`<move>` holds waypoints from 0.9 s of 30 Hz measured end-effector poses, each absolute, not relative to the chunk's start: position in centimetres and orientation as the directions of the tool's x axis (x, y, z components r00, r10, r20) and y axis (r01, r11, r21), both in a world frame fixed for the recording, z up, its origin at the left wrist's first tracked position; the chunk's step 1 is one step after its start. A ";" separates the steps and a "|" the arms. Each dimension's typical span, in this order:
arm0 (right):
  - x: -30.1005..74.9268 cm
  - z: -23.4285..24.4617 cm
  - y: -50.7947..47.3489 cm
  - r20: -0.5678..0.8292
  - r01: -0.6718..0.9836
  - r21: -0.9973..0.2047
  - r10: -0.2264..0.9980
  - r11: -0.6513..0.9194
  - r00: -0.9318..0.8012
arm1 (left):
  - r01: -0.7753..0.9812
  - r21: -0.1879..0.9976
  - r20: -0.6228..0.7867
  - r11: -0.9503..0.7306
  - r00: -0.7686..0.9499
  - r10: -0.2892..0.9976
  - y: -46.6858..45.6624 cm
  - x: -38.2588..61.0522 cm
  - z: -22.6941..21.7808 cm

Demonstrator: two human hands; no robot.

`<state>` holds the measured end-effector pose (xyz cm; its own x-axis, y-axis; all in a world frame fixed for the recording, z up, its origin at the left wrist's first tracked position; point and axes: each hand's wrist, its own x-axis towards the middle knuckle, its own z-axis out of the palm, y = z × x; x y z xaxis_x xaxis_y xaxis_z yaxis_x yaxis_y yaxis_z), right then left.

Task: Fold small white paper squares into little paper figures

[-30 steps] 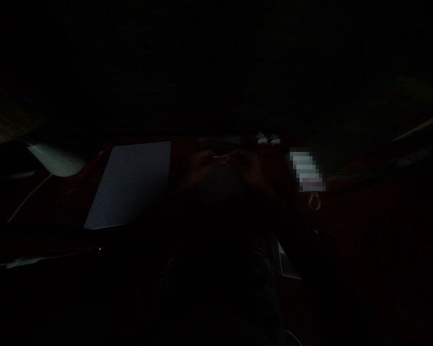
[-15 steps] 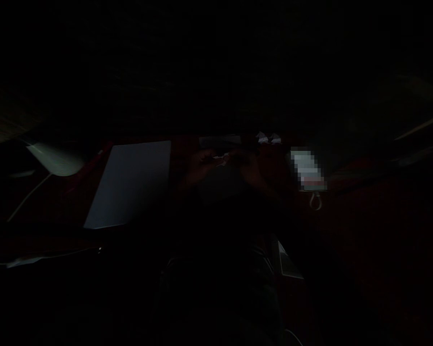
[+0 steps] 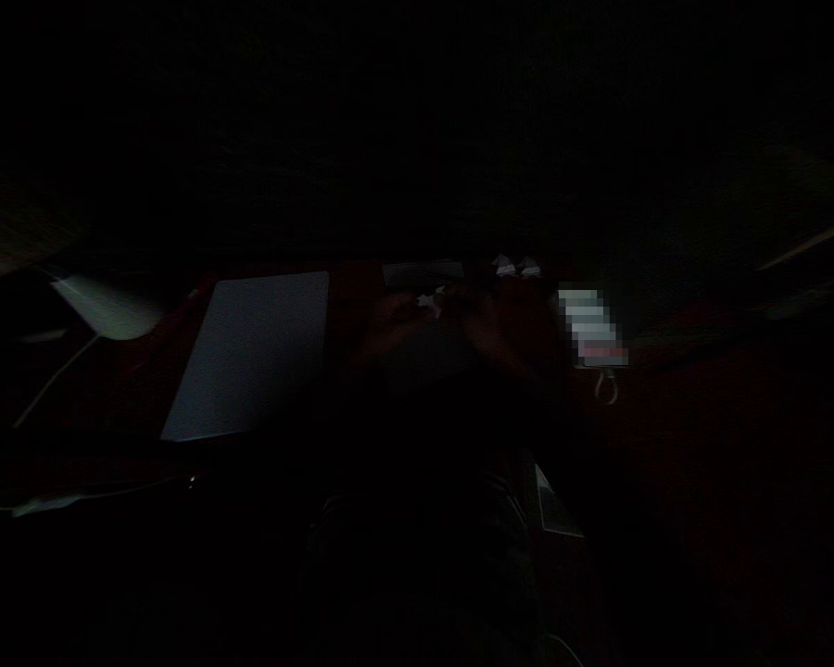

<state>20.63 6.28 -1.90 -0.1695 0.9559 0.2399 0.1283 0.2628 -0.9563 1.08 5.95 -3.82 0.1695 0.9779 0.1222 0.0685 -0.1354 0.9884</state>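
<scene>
The scene is very dark. My left hand [image 3: 389, 322] and my right hand [image 3: 483, 320] meet over a dark sheet [image 3: 423, 357] at the middle of a reddish table [image 3: 667, 408]. Both pinch a small white piece of paper [image 3: 428, 302] between their fingertips. Two small white folded paper shapes [image 3: 518, 268] stand just beyond my right hand.
A closed grey laptop [image 3: 250, 352] lies left of my hands. A pale lamp-like object [image 3: 107, 310] and a white cable [image 3: 14, 445] are at far left. A blurred-out card [image 3: 590, 329] with a small ring lies to the right. Another grey slab [image 3: 423, 271] lies behind my hands.
My hands have drawn closer together and the white paper between them looks shorter and more bunched. Nothing else has moved.
</scene>
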 end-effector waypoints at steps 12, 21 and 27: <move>20.8 -2.2 6.3 0.284 0.119 -0.943 0.939 0.310 -0.195 | 0.156 0.959 0.207 -0.236 0.182 0.961 5.4 1.4 -2.8; 20.7 -1.9 6.2 0.297 0.116 -0.940 0.937 0.321 -0.186 | 0.197 0.954 0.200 -0.227 0.148 0.968 5.1 1.2 -2.4; 20.5 -2.1 6.0 0.304 0.120 -0.936 0.932 0.331 -0.198 | 0.194 0.959 0.189 -0.206 0.104 0.977 5.3 0.9 -2.6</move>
<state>20.46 6.04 -2.06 -0.1985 0.9317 0.3044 0.1196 0.3312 -0.9359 0.87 5.31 -2.55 0.1044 0.9765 0.1885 0.1939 -0.2059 0.9592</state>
